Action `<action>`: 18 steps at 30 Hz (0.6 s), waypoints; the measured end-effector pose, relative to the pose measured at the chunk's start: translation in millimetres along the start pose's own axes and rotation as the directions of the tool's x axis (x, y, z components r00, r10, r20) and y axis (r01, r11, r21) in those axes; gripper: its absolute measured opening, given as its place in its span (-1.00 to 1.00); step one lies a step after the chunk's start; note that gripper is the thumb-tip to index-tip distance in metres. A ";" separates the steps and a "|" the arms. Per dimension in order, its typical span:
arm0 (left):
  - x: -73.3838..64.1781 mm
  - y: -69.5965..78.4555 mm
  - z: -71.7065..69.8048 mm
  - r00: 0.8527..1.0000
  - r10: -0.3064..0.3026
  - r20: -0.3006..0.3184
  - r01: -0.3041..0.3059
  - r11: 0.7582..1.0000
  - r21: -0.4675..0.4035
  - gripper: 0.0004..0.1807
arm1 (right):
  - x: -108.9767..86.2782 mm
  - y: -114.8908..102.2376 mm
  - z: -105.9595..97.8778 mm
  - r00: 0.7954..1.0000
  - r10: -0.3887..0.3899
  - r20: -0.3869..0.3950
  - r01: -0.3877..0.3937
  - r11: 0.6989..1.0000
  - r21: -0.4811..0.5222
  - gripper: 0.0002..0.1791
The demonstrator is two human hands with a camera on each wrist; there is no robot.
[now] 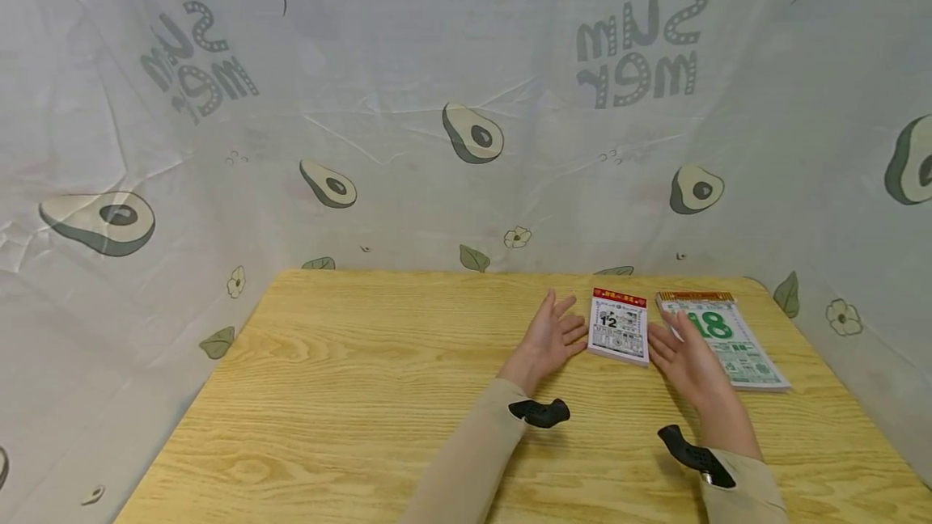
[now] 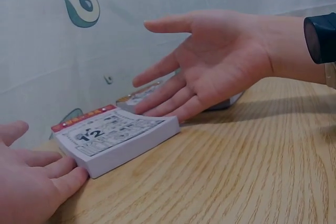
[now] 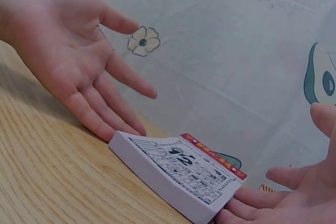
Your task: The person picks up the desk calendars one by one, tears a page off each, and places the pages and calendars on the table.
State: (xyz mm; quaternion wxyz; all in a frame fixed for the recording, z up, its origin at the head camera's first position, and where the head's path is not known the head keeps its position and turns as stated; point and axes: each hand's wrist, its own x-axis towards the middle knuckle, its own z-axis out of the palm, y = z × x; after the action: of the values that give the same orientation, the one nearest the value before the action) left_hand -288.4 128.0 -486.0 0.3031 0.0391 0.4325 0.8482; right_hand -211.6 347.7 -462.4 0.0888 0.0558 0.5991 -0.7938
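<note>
The small calendar (image 1: 619,328), its long axis running front to back, lies between left grip (image 1: 548,339) and right grip (image 1: 688,358), both spread, equally close at its sides.

Smaller calendar (image 1: 619,346): black number "12" (image 1: 607,322), legible in all three views; characters on its red header strip (image 1: 620,297) too small to read; surrounding fine print likewise; larger calendar (image 1: 746,354): green number "18" (image 1: 718,325), read in the head view; header strip lettering and lower green print unreadable at this size; patterned backdrop cloth (image 1: 408,233): word "summer" (image 1: 641,47) in grey, split "sum" over "mer", mirror-reversed; second, tilted "summer" (image 1: 198,63) to the left, also reversed.
</note>
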 end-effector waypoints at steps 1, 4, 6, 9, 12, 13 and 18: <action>0.1 0.2 -0.5 1.000 -0.005 -0.003 0.005 1.000 -0.009 -0.18 | 0.6 0.2 0.1 1.000 0.004 0.000 -0.004 1.000 0.012 -0.05; 0.5 0.9 -1.1 1.000 -0.018 -0.007 0.018 0.999 -0.031 -0.15 | 1.9 0.2 -0.7 1.000 0.014 -0.003 -0.014 0.999 0.032 -0.05; 1.0 0.8 -0.8 1.000 -0.026 -0.010 0.026 0.999 -0.043 -0.12 | 1.8 0.0 -1.8 1.000 0.026 -0.011 -0.025 0.999 0.048 -0.04; 2.4 0.5 0.4 0.999 -0.040 -0.011 0.039 0.998 -0.051 -0.10 | 0.8 -0.2 -3.7 0.999 0.041 -0.025 -0.039 0.996 0.078 -0.03; 3.0 1.1 1.5 0.998 -0.055 -0.034 0.053 0.997 -0.063 -0.10 | 0.1 -0.4 -4.9 0.998 0.055 -0.031 -0.051 0.992 0.112 -0.02; 2.9 1.5 1.6 0.997 -0.058 -0.044 0.055 0.996 -0.067 -0.10 | 0.2 -0.3 -5.2 0.998 0.059 -0.031 -0.055 0.991 0.119 -0.03; 2.8 4.6 0.4 0.995 -0.067 -0.078 0.059 0.994 -0.092 -0.06 | 1.2 -1.1 -4.0 0.998 0.065 -0.026 -0.060 0.987 0.148 -0.03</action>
State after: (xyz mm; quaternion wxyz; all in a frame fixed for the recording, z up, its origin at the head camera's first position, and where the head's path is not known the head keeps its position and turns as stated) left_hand -292.8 127.9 -482.8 0.3134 -0.0227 0.4071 0.8576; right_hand -213.1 351.7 -462.8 0.1001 0.0930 0.5380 -0.8318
